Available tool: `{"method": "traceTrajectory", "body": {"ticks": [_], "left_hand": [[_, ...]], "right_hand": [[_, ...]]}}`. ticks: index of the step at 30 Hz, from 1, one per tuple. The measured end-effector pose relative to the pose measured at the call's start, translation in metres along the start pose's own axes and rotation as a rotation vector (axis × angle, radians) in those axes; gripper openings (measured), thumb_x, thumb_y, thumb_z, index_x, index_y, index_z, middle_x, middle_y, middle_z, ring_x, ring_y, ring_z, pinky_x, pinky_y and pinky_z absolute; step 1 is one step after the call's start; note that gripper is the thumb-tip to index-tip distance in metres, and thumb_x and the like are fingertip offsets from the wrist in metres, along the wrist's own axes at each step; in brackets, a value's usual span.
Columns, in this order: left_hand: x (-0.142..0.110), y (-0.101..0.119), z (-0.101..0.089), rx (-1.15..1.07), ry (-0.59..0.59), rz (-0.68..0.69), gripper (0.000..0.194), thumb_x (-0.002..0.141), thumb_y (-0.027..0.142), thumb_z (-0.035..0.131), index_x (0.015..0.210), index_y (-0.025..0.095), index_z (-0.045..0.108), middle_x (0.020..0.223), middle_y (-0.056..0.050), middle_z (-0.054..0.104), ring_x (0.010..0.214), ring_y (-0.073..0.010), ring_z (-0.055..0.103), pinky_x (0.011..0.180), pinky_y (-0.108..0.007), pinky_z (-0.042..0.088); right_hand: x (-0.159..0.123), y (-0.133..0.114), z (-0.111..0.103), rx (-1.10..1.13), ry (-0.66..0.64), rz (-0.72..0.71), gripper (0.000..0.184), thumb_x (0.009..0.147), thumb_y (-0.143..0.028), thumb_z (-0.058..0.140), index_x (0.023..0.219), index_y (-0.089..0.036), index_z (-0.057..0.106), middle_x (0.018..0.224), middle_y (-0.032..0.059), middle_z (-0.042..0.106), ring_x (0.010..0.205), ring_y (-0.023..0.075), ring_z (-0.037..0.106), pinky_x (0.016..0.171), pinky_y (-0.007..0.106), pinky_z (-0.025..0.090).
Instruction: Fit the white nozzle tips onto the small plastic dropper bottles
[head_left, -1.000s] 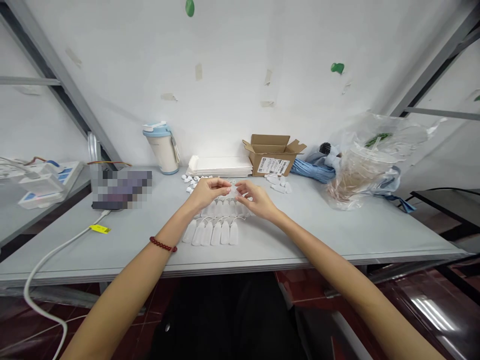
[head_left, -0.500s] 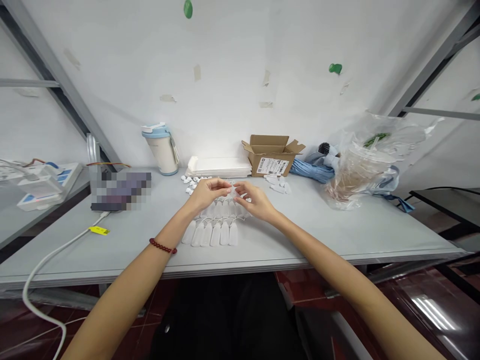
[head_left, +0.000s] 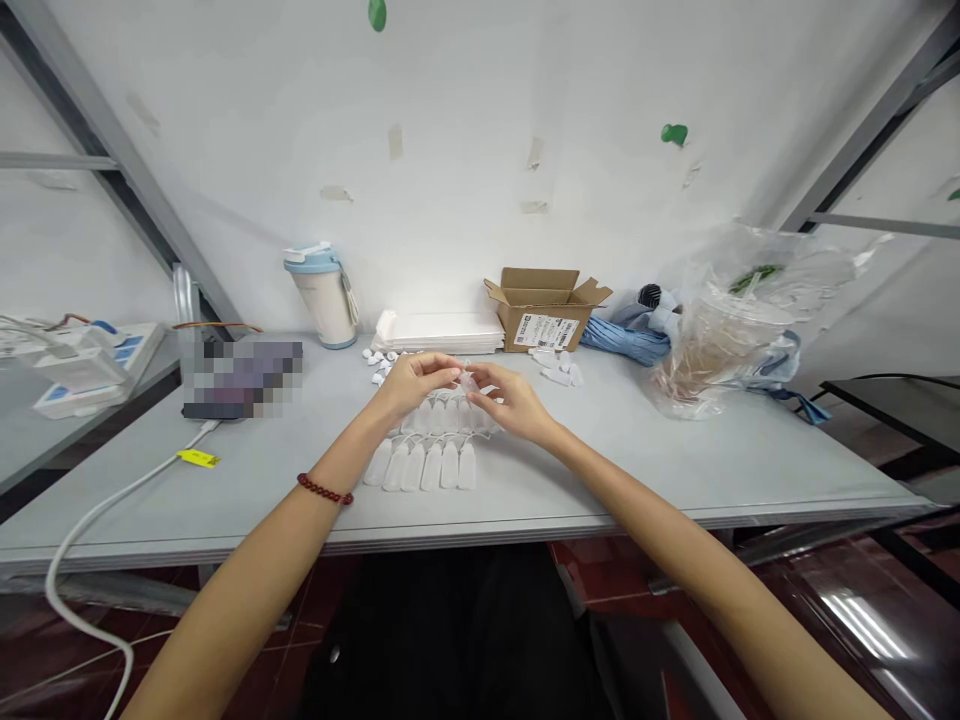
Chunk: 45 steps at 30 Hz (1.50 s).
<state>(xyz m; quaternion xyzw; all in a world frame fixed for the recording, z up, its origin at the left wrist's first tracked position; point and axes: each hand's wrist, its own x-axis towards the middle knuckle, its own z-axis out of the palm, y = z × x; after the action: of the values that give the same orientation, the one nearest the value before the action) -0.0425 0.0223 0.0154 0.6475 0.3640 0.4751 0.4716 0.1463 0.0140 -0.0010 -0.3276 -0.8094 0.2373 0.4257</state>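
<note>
My right hand (head_left: 511,402) grips a small translucent plastic bottle (head_left: 469,383) between thumb and fingers. Thumb and fingers of my left hand (head_left: 417,384) are pinched together at the top of this bottle; whatever small part they grip is hidden. Below the hands lie rows of similar translucent bottles (head_left: 432,467) with thin white loops at their tops. A cluster of small white caps (head_left: 373,357) sits just beyond my left hand. Several more translucent pieces (head_left: 556,374) lie loose to the right of my right hand.
Along the wall stand a tumbler (head_left: 324,298), a stack of white flat boxes (head_left: 442,333) and an open cardboard box (head_left: 546,318). Blue cloth (head_left: 626,341) and a bagged drink cup (head_left: 720,350) are at right. A blurred-out device (head_left: 244,380) with a white cable (head_left: 105,510) lies left.
Both hands stay together in nearly the same place. The bottle between them shows slightly more clearly, and the fingers have shifted a little around its top.
</note>
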Motion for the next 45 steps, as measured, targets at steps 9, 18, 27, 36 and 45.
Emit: {"method": "traceTrajectory", "body": {"ticks": [9,18,27,36,45], "left_hand": [[-0.002,0.002,0.002,-0.013,0.011,-0.016,0.020,0.066,0.028,0.074,0.080,0.015,0.070,0.080,-0.004,0.068,0.075,-0.0159,0.062,0.078,-0.034,0.050],[-0.002,0.005,0.005,0.050,0.027,-0.039,0.024,0.063,0.033,0.076,0.076,0.015,0.068,0.079,-0.004,0.068,0.075,-0.0167,0.062,0.076,-0.034,0.051],[-0.004,0.006,0.009,0.152,0.013,-0.006,0.028,0.069,0.041,0.071,0.077,0.014,0.069,0.075,-0.004,0.068,0.070,-0.0167,0.062,0.067,-0.031,0.053],[-0.005,0.007,0.011,0.207,-0.046,0.030,0.028,0.074,0.043,0.066,0.074,0.015,0.068,0.076,-0.003,0.068,0.066,-0.0145,0.060,0.058,-0.025,0.050],[-0.003,0.006,0.006,0.091,-0.064,-0.010,0.032,0.073,0.041,0.067,0.091,0.015,0.070,0.088,-0.007,0.070,0.074,-0.0174,0.062,0.068,-0.031,0.051]], "right_hand": [[-0.001,0.000,0.000,0.074,-0.002,0.062,0.032,0.078,-0.025,0.058,0.109,-0.018,0.058,0.090,0.0062,0.065,0.083,0.0168,0.062,0.063,0.027,0.053],[0.001,0.000,0.003,0.232,-0.008,0.184,0.028,0.075,-0.030,0.063,0.099,-0.016,0.059,0.094,0.0081,0.065,0.082,0.0175,0.061,0.060,0.028,0.052],[0.003,-0.005,0.001,0.318,0.047,0.268,0.026,0.070,-0.032,0.068,0.086,-0.015,0.058,0.086,0.0066,0.064,0.071,0.0158,0.060,0.051,0.026,0.051],[0.001,-0.002,0.003,0.027,0.105,0.072,0.030,0.067,-0.033,0.072,0.087,-0.018,0.055,0.082,0.0035,0.062,0.074,0.0156,0.058,0.056,0.026,0.049],[0.000,-0.007,0.001,0.323,-0.035,0.161,0.042,0.080,-0.040,0.059,0.114,-0.018,0.050,0.085,0.0048,0.066,0.073,0.0174,0.066,0.059,0.028,0.053]]}}
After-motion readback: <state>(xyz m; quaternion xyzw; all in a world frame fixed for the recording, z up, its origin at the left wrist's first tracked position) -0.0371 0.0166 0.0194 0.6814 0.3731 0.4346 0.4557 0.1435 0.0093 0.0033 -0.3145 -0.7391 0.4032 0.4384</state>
